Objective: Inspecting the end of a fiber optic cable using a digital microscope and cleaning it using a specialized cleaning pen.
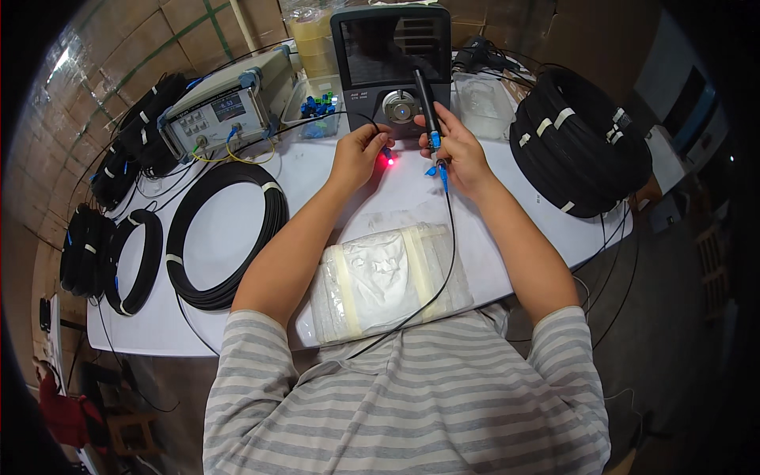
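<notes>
At frame centre, the thin, limp black fibre cable (pixel 443 261) is pinched at its red-glowing connector tip (pixel 388 159) by the left hand (pixel 360 154), while the right hand (pixel 459 154) grips a slim black pen-shaped tester (pixel 426 107); being likely fragile, it is best held by the connectors.

The white tabletop (pixel 237 229) carries glossy black coiled cable hoops (pixel 226 233) banded with white tape, a large black cable bundle (pixel 582 142) with white ties, and a clear plastic pouch (pixel 384 281) holding pale white material crossed by cream tape strips. A grey metal test box (pixel 226 103) with blue corner guards, a dark display and yellow leads stands beside a dark grey screen unit (pixel 392 59) with a silver round dial, near small blue connectors (pixel 318 104). The left hand (pixel 360 154) pinches a cable tip glowing red (pixel 389 160), the right hand (pixel 459 150) holds a slim black pen-shaped tool (pixel 426 103) with a blue connector, and the sleeves (pixel 245 356) are grey-and-white striped.
</notes>
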A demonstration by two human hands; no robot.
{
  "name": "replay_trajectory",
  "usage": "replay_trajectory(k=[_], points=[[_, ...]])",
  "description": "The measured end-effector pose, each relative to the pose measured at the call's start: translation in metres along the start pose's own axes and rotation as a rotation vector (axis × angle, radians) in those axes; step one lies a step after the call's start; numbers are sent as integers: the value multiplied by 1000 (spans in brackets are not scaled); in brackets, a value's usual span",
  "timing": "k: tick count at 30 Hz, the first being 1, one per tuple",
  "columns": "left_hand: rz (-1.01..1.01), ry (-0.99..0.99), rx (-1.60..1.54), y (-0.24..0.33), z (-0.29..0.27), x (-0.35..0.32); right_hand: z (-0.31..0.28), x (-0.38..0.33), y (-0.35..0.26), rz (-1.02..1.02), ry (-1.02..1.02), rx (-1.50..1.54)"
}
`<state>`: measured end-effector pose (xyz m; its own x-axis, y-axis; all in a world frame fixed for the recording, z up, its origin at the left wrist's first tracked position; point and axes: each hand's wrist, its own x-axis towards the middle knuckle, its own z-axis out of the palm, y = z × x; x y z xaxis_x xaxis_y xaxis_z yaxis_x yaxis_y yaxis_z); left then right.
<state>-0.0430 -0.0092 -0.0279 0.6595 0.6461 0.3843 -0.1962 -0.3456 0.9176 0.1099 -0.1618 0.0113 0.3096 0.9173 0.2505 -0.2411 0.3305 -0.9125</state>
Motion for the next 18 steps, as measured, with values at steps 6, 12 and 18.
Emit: replay_trajectory(k=[6, 12, 18], points=[[-34, -3, -38, -7, -2, 5, -2, 0, 3, 9, -7, 23], [-42, -13, -59, -9, -3, 7, -4, 1, 2, -3, -4, 67], [-43, -9, -90, -5, -1, 4, -5, 1, 5, -8, -14, 21]])
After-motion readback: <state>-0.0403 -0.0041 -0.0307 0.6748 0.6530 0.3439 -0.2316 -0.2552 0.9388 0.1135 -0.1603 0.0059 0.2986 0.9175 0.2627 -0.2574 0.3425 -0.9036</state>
